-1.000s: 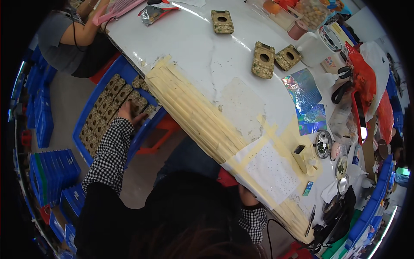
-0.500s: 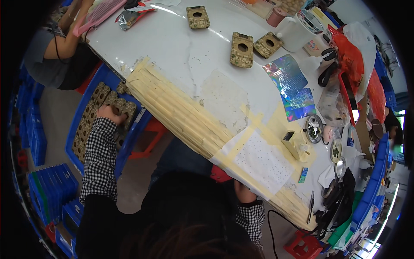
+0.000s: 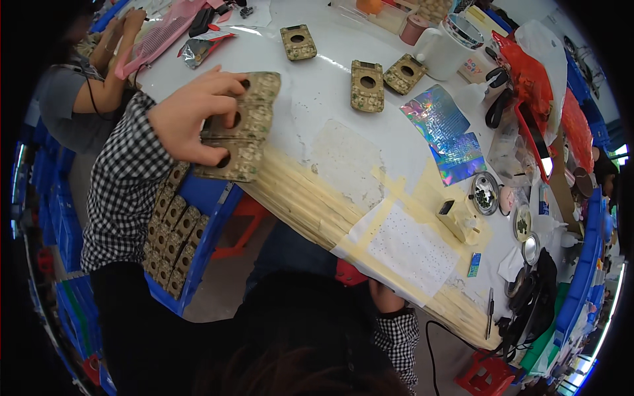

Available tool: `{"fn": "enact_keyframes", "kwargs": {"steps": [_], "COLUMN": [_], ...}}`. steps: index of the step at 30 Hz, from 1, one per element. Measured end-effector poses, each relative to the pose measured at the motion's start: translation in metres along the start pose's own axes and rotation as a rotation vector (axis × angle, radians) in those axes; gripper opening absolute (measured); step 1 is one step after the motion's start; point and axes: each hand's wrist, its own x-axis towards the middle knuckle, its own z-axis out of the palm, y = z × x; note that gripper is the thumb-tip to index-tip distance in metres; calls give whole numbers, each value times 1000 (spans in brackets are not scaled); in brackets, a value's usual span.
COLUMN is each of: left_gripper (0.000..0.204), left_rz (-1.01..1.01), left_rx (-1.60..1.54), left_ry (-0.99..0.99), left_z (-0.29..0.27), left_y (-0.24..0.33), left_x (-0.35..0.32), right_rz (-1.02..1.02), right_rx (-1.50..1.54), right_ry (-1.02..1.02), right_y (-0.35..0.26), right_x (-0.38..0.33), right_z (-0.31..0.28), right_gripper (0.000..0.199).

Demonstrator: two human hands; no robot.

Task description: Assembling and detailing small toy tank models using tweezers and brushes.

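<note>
Tan camouflaged shells (image 3: 256, 129) sit gripped in the left hand (image 3: 188, 117) at ten o'clock, while the right hand (image 3: 386, 298), part-hidden by the surface (image 3: 314, 92) at five o'clock, is impossible to read.

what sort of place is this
Probably a small workshop or factory: the left hand holds camouflage-patterned toy tank hulls, matching ones lie in rows in a blue crate, and a co-worker is beside the white table.

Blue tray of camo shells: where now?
Head view, left of centre: the blue tray is beside the taped table edge, below the left hand and partly behind its checked sleeve.
</note>
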Motion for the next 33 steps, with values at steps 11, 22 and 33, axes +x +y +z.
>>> {"fn": "enact_keyframes", "kwargs": {"steps": [11, 22, 33], "left_gripper": [33, 20, 84], "left_rz": [323, 588, -740], "left_rx": [299, 719, 66], "left_ry": [-474, 38, 296], "left_z": [9, 29, 48], "left_y": [0, -15, -102], "left_x": [124, 158, 183], "right_rz": [100, 40, 76], "right_rx": [71, 57, 64], "right_ry": [5, 3, -7], "right_y": [9, 8, 8], "right_x": [-17, -13, -16], "right_z": [0, 16, 6], "right_gripper": [40, 35, 36]}}
